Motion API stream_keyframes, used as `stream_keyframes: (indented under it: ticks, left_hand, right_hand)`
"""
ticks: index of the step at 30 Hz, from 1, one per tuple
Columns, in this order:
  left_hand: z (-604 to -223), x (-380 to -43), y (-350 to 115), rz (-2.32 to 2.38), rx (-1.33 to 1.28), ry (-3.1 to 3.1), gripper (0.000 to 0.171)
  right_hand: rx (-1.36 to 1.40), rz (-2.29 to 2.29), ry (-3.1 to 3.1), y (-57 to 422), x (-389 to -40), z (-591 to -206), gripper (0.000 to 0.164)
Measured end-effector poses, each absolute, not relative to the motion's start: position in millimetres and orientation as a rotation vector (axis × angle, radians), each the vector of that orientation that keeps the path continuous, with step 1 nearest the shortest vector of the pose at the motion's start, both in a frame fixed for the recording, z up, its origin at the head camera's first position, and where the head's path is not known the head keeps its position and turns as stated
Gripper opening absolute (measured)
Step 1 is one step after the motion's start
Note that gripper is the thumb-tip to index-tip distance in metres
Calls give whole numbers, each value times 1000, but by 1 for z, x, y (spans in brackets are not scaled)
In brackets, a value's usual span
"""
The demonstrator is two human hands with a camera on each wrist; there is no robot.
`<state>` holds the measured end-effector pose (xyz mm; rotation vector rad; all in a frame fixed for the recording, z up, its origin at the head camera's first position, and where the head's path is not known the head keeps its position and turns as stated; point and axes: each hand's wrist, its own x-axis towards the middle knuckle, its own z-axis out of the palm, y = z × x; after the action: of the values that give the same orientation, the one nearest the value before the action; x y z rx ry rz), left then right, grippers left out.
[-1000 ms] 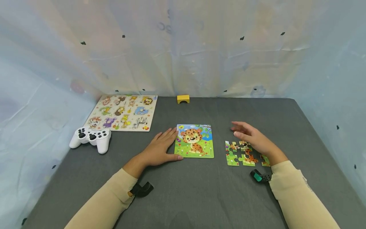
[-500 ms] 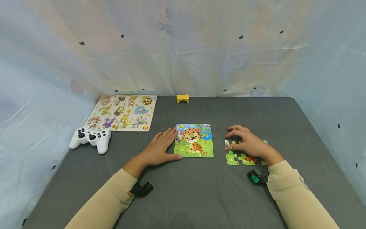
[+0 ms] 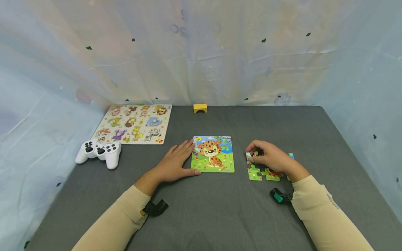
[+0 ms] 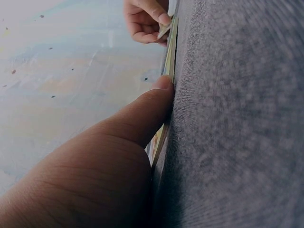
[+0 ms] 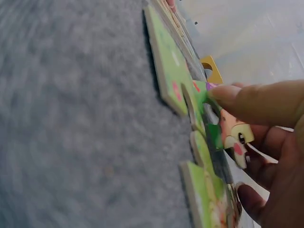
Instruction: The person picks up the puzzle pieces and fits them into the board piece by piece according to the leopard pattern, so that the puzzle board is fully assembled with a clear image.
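Note:
My left hand (image 3: pixel 176 162) lies flat with spread, straight fingers. Its fingertips and thumb touch the left side and lower corner of a square leopard picture puzzle (image 3: pixel 221 158) in the head view. To the right, my right hand (image 3: pixel 274 157) pinches a jigsaw piece (image 5: pixel 201 95) with green and purple print between thumb and fingers. The left wrist view shows that piece tilted in the fingertips. Below that hand lie other loose leopard pieces, among them a green corner piece (image 3: pixel 255 175) and one with the leopard's body (image 3: pixel 272 175). The hand hides several of them partly.
A wooden animal knob puzzle (image 3: pixel 141 121) lies at the back left. In front of it sits a white game controller (image 3: pixel 98 150), touching or overlapping its near edge. A small yellow arch block (image 3: pixel 200 106) stands by the back edge of the grey table (image 3: pixel 213 209).
My right hand has come left and down onto the loose pieces, and its thumb and fingers have closed on the upper-left one. The left hand stays where it was.

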<state>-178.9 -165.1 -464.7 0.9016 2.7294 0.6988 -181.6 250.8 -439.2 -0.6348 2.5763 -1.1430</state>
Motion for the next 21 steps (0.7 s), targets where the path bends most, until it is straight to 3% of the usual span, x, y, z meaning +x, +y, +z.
stream_keyframes:
  ticks: [21]
  left_hand:
    - [-466,-179,-165,698,898,2736,114]
  right_hand:
    - [-415,-1354,2633,251,-181,-430,20]
